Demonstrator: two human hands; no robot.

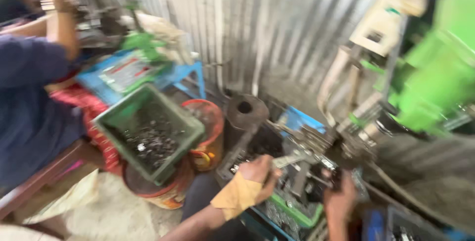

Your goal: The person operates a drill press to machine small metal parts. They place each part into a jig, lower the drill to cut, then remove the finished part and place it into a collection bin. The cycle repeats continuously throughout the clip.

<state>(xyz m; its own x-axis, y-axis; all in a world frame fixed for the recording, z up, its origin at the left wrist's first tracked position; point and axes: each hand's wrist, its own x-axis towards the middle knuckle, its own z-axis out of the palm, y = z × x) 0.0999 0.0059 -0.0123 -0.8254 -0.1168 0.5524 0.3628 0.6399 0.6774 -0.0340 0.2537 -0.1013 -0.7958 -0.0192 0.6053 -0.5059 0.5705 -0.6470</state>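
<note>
Two hands at a cluttered metalwork station, one closed on a flat steel tool.

The left hand (260, 174), a tan band at its wrist, is curled shut around a pale, flat metal tool (289, 160) whose long axis runs left to right, tip pointing right toward the green machine (435, 82). It sits above a dark tray of parts (292, 206). The right hand (339, 194) is blurred; I cannot tell its grip. A green crate (148, 132) of small metal pieces stands left.
</note>
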